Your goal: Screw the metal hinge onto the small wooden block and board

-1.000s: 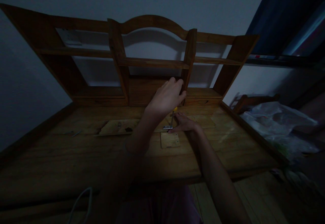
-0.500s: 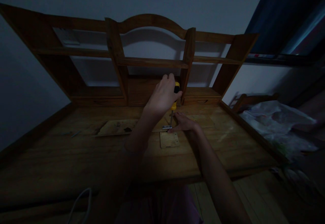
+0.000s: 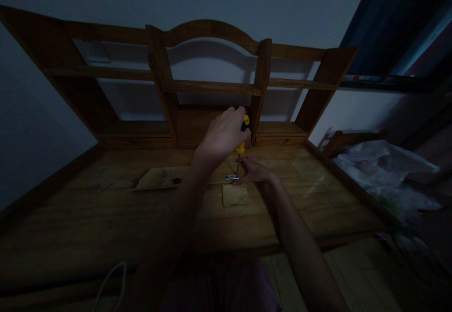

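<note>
My left hand (image 3: 223, 135) is wrapped round the yellow-and-black handle of a screwdriver (image 3: 241, 147) that stands upright, its shaft pointing down onto a small metal hinge (image 3: 232, 177). The hinge lies where a small square wood piece (image 3: 235, 194) meets a long flat board (image 3: 183, 176). My right hand (image 3: 254, 170) rests flat on the board just right of the hinge, its fingers pressed down beside the screwdriver tip. All of this sits on a wooden desk (image 3: 106, 217) in dim light.
A wooden hutch with shelves (image 3: 212, 86) rises at the back of the desk. A small screw or nail (image 3: 105, 187) lies on the left. A white cable (image 3: 111, 279) hangs at the desk's front. Crumpled plastic bags (image 3: 388, 170) lie to the right.
My left hand has shifted slightly left and turned on the screwdriver handle, so more of the yellow handle shows. My right hand and the hinge have stayed put.
</note>
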Tool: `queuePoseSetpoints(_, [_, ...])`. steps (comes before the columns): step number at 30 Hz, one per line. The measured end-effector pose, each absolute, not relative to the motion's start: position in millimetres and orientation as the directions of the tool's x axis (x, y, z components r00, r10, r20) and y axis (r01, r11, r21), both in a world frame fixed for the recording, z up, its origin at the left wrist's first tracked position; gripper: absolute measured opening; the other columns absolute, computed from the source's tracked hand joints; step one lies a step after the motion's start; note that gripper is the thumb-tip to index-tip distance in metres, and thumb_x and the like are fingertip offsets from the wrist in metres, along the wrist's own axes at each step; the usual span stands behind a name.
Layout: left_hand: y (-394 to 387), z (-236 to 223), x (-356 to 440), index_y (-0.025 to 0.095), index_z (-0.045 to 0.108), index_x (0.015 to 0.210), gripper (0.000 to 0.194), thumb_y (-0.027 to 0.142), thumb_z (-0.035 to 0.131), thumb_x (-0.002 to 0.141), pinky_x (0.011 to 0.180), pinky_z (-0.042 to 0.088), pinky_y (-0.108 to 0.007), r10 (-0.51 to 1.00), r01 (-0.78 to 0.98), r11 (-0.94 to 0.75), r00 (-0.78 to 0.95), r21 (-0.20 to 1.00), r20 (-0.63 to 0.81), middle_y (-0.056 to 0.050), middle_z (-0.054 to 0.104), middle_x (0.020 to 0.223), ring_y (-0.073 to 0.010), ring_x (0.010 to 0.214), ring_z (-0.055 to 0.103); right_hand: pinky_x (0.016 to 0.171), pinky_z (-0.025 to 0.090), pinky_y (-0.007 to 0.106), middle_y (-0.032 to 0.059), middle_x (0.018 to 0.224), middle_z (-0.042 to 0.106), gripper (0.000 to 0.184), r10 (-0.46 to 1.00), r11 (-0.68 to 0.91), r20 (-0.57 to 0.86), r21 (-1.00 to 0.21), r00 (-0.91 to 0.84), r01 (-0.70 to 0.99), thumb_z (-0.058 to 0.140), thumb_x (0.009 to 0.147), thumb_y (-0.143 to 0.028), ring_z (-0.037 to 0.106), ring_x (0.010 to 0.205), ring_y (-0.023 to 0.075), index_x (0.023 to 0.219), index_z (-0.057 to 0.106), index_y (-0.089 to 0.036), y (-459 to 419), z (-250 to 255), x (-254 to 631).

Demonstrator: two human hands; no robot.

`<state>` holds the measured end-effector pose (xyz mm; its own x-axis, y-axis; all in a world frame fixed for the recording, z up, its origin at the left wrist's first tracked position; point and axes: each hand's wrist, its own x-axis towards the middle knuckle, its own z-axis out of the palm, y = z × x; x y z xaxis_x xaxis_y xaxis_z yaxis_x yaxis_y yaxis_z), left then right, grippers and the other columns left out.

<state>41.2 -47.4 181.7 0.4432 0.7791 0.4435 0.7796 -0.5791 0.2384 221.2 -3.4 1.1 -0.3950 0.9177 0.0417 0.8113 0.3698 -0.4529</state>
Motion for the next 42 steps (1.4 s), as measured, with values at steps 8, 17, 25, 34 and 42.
queuePoseSetpoints(8, [-44,181,40,0.018,0.055,0.12,0.032,0.024,0.057,0.089,0.095,0.046,-0.036,0.754,0.745,-0.626,0.505,0.228,0.421,-0.009,0.062,0.114,-0.025,0.109,0.059,0.111,0.037,0.048,0.0165,0.133,0.052,0.1,0.916,0.375,0.035,-0.425,-0.399,0.824,0.082,0.055,-0.07,0.046,0.13,0.0363,0.133,0.052,-0.016,-3,1,222])
queuePoseSetpoints(17, [-43,176,42,0.019,0.054,0.116,0.031,0.04,0.06,0.094,0.093,0.046,-0.039,0.78,0.807,-0.55,0.406,0.213,0.476,-0.012,0.058,0.115,-0.029,0.109,0.059,0.11,0.037,0.05,0.0165,0.133,0.052,0.098,0.915,0.377,0.044,-0.441,-0.4,0.814,0.084,0.054,-0.069,0.046,0.129,0.0365,0.132,0.053,-0.017,-3,2,222])
queuePoseSetpoints(25, [-45,180,43,0.016,0.051,0.116,0.024,0.015,0.047,0.093,0.099,0.046,-0.038,0.746,0.726,-0.643,0.52,0.246,0.417,-0.012,0.057,0.115,-0.0252,0.112,0.057,0.112,0.035,0.049,0.0155,0.134,0.051,0.098,0.917,0.374,0.044,-0.445,-0.397,0.814,0.084,0.055,-0.068,0.045,0.131,0.0353,0.133,0.052,-0.018,-4,1,222])
queuePoseSetpoints(34, [-43,170,49,0.016,0.049,0.119,0.024,0.03,0.044,0.1,0.102,0.043,-0.044,0.767,0.758,-0.598,0.446,0.261,0.461,-0.015,0.055,0.119,-0.029,0.12,0.052,0.111,0.037,0.05,0.0162,0.133,0.052,0.097,0.918,0.366,0.031,-0.444,-0.395,0.818,0.085,0.054,-0.066,0.046,0.129,0.0367,0.131,0.054,-0.018,-5,4,220])
queuePoseSetpoints(42, [-41,175,45,0.017,0.051,0.114,0.025,0.029,0.057,0.093,0.098,0.047,-0.04,0.775,0.743,-0.584,0.392,0.327,0.496,-0.012,0.059,0.116,-0.0268,0.111,0.057,0.11,0.037,0.049,0.017,0.133,0.052,0.102,0.917,0.369,0.032,-0.443,-0.398,0.817,0.082,0.054,-0.072,0.046,0.13,0.0365,0.135,0.052,-0.016,-2,0,223])
